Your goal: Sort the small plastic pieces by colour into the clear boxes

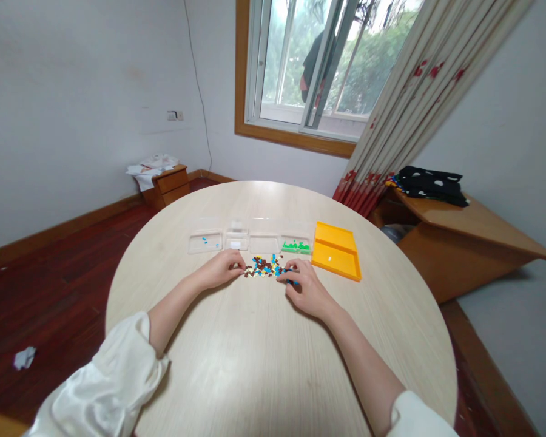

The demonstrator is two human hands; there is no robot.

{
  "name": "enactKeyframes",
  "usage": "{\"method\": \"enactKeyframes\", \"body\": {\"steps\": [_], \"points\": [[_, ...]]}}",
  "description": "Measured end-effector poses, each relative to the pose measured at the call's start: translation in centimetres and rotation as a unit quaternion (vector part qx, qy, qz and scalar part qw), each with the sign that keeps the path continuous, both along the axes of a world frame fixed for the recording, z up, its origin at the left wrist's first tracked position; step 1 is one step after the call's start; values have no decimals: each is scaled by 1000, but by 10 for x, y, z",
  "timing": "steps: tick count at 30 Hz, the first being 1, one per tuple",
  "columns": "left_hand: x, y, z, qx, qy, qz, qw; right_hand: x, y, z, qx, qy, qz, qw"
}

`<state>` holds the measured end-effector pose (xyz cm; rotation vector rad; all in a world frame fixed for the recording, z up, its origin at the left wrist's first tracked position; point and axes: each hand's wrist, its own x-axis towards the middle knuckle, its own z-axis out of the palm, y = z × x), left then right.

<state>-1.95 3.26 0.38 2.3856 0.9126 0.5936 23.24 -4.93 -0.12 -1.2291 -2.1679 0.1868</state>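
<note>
A heap of tiny loose building pieces (264, 266), brown, blue and pale yellow, lies on the round table (255, 346). At its left edge is my left hand (221, 268), its fingers curled and thumb drawn in; anything pinched there is too small to make out. My right hand (304, 286) rests over the right end of the heap, fingers apart, with blue pieces showing under and between them. Just behind stand small clear trays: the left tray (204, 248) has a few blue pieces, and green pieces (296, 245) fill part of the right one.
An open yellow case (355, 267) lies right of the trays, one small white piece (330, 259) inside. Clear compartments (264, 243) stand between the outer trays. Beyond the table are a small cabinet (173, 182), a curtain (391, 103) and a tilted wooden desk (473, 237).
</note>
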Motion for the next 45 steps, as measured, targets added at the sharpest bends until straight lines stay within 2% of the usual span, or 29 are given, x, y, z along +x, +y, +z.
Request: {"method": "enactKeyframes", "body": {"steps": [14, 20, 33, 40, 45], "points": [[-3, 0, 0, -31, -11, -24, 999, -1, 3, -2, 15, -8, -3, 1000], [-3, -2, 3, -37, -8, -22, 999, -3, 2, 0, 2, -29, -7, 1000], [-3, -5, 6, -66, -10, -2, 998, 1, 4, -3, 33, -40, 3, 999], [-4, -5, 5, -80, -12, 9, 997, 5, 3, 0, 21, -36, 11, 999], [-3, -5, 6, -96, -17, 11, 995, 4, 1, 6, -26, -46, 13, 999]]}}
